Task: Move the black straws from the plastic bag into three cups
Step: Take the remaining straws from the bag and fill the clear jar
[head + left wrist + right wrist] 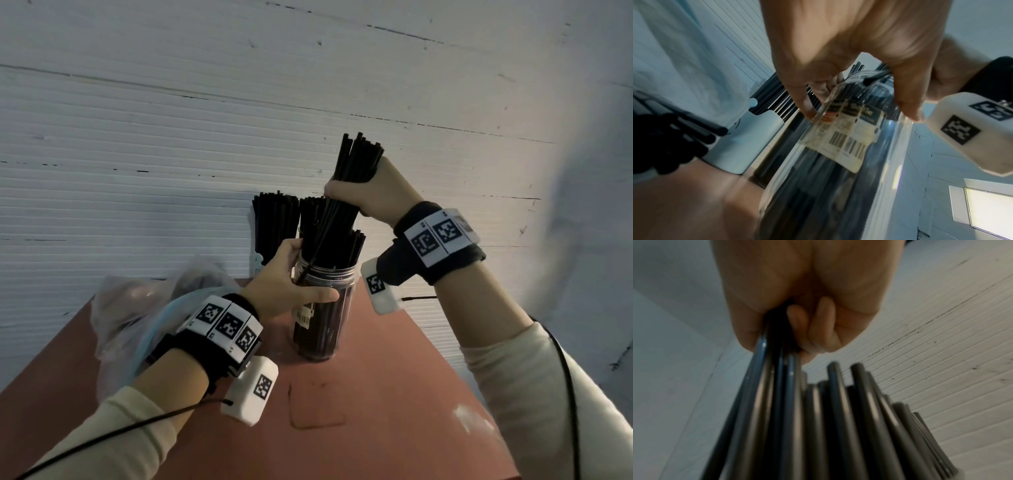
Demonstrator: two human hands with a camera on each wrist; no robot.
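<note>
Black thin plastic straws [356, 168], a fistful, gripped mid-length in right hand [370, 198] with fingers curled tight round bundle; lower ends angled down into mouth of clear tall plastic cup with barcode label [322, 325], upper ends fanned out above fist. Held high and tilted, probably to thread lower tips past straws already standing in that cup, which looks close to full. One straw of bundle bent outward and lying across rim beside thumb, likely to catch or fall outside if pushed straight down.

Left hand [291, 284] wrapped round upper wall of same cup, thumb on near side, fingers round far side just under rim: a steadying hold, likely so a narrow, top-heavy cup stays upright while bundle goes in. Cup upright on reddish-brown flat table [394, 394].

Behind, close against white ribbed wall [171, 120], two more cups: pale white-blue cup [748, 146] packed with straws, and another straw-filled cup [310, 212] just beside it, mostly hidden by hands and bundle. Crumpled clear plastic bag [137, 308] lying on table at left, touching left wrist strap; a few dark straws visible at its mouth in left wrist view, how many cannot be told
</note>
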